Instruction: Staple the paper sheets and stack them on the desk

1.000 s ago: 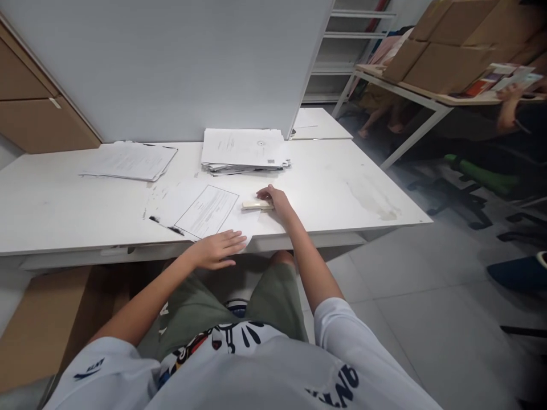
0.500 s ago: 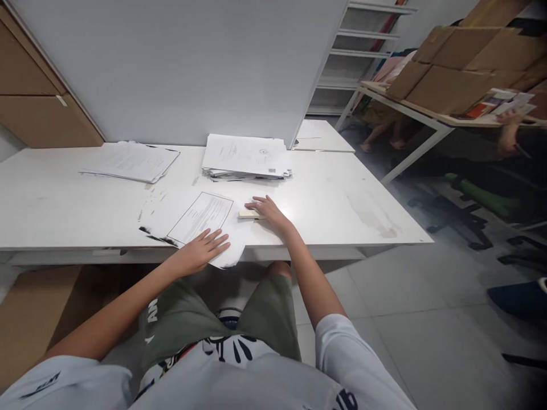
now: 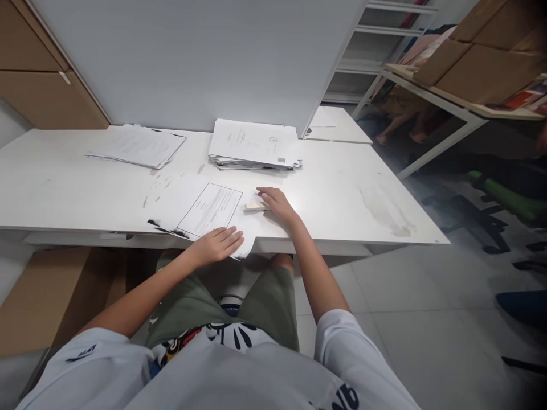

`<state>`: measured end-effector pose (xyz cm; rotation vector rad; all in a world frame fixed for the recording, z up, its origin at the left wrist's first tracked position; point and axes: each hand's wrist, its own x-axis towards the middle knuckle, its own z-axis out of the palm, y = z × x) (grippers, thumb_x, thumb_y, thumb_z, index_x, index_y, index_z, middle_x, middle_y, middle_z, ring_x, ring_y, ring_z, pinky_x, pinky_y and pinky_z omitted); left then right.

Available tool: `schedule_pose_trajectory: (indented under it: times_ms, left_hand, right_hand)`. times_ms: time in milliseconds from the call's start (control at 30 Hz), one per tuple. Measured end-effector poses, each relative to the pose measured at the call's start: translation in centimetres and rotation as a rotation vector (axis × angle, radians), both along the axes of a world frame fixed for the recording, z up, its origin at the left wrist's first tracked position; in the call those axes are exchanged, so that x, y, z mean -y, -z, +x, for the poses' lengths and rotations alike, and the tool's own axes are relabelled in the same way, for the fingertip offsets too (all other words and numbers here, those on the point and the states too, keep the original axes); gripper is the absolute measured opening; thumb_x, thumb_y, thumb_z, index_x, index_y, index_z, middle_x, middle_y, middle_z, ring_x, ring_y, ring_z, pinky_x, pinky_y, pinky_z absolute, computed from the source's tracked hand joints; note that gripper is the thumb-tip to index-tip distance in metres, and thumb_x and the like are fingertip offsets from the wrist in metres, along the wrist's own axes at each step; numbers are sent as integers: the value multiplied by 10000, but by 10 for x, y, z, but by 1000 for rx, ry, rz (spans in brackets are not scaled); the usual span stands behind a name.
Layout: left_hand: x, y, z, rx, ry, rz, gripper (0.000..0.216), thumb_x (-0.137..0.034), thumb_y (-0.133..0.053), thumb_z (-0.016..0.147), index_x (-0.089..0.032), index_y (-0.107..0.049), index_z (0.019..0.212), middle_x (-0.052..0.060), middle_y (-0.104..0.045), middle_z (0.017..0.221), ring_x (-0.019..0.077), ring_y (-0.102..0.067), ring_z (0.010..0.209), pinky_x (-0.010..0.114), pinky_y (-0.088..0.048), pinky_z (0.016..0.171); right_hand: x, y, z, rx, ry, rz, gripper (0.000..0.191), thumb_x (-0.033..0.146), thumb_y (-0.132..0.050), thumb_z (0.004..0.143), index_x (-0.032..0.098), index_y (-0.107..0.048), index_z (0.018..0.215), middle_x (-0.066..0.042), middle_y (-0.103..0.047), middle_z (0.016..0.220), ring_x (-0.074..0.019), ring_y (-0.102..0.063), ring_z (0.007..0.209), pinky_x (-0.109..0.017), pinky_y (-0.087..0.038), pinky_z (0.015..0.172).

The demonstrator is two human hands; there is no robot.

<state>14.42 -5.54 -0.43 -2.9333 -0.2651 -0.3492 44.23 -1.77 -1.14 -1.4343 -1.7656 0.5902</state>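
Note:
A white sheet with a framed block of printed text (image 3: 211,208) lies tilted on the white table, its near corner hanging past the front edge. Black smudges mark its left edge. My left hand (image 3: 219,244) rests flat on the sheet's near side, fingers stretched out. Just right of the sheet is a short, flat, pale strip (image 3: 254,206); its right end is hidden under my right hand (image 3: 277,205). That hand is palm down with its fingers extended over the strip, and a firm grip on it does not show.
Behind the sheet stand a thick paper stack (image 3: 255,142) and, to the left, a thinner stack (image 3: 137,145). A grey panel (image 3: 192,62) rises at the table's back. Cardboard boxes (image 3: 482,74) sit on another table at right, with a person's legs (image 3: 401,117) beyond.
The view has shifted, so the table sits a little higher and further right. The fingers of my right hand have drawn closer together above the strip. My left hand stays on the sheet.

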Motion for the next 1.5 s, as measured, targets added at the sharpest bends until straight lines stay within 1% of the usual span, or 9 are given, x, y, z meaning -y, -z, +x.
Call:
schedule_pose_trajectory:
  times_ms: [167, 300, 500, 633, 933, 1067, 1267, 1400, 1500]
  left_hand:
    - [2, 0, 0, -1, -80, 4, 440, -80, -388, 975, -157, -542, 1380, 143, -593, 1382, 258, -511, 1342, 432, -463, 1098]
    - [5, 3, 0, -6, -141, 25, 455, -70, -374, 966, -142, -553, 1378, 137, -571, 1408, 267, -492, 1358, 432, -432, 1119]
    - [33, 16, 19, 88, -319, 15, 538, -43, -380, 897, -104, -528, 1410, 168, -539, 1434, 306, -471, 1372, 459, -434, 1096]
    - [52, 23, 32, 146, -465, -4, 610, -48, -388, 864, -109, -469, 1465, 174, -521, 1450, 319, -462, 1377, 477, -434, 1084]
    - [44, 20, 29, 162, -425, -42, 596, -34, -398, 851, -98, -499, 1435, 158, -525, 1454, 307, -444, 1391, 474, -392, 1122]
    - [38, 20, 23, 132, -377, -40, 609, -4, -379, 842, -108, -512, 1427, 145, -521, 1460, 290, -430, 1404, 459, -383, 1140]
    - [37, 25, 22, 137, -389, -54, 614, 21, -345, 846, -109, -509, 1423, 140, -512, 1468, 305, -405, 1419, 497, -371, 1150]
    - [44, 15, 33, 66, -444, -156, 611, 38, -369, 826, -71, -507, 1411, 169, -490, 1477, 324, -391, 1422, 518, -361, 1158]
    - [48, 1, 35, 2, -481, -263, 615, 44, -391, 810, -64, -513, 1404, 163, -474, 1487, 327, -378, 1426, 522, -342, 1175]
  right_hand:
    - [1, -1, 1, -3, -30, 5, 495, 584, -376, 966, 288, -668, 1236, -62, -670, 1198, -297, -514, 1142, -480, -355, 1046]
    - [2, -1, 1, 8, -47, 64, 448, 574, -496, 912, 264, -673, 1183, -82, -635, 1208, -298, -495, 1157, -455, -366, 1034]
    - [10, -6, -3, -65, -11, 28, 299, 436, -550, 874, 226, -664, 1055, -54, -578, 988, -193, -528, 786, -357, -442, 787]
    - [15, -10, -6, -104, 24, 43, 194, 362, -531, 868, 221, -645, 937, -28, -550, 875, -176, -499, 731, -335, -422, 727]
    - [20, -13, -11, -124, -22, 201, 238, 425, -546, 894, 242, -534, 742, -39, -526, 850, -208, -504, 815, -371, -422, 804]
    - [16, -10, -10, -75, 10, 175, 265, 414, -534, 881, 252, -442, 691, -29, -506, 763, -223, -490, 805, -383, -403, 801]
    - [10, -10, -8, 42, 55, 85, 213, 343, -517, 869, 247, -438, 695, -27, -536, 754, -220, -485, 782, -378, -374, 781]
    - [12, -10, -11, 105, 93, 42, 196, 324, -533, 842, 241, -450, 686, -29, -559, 765, -218, -489, 784, -386, -375, 801]
    - [19, -7, -16, 37, 136, 88, 198, 369, -512, 843, 239, -474, 699, -26, -552, 761, -212, -492, 771, -377, -390, 784]
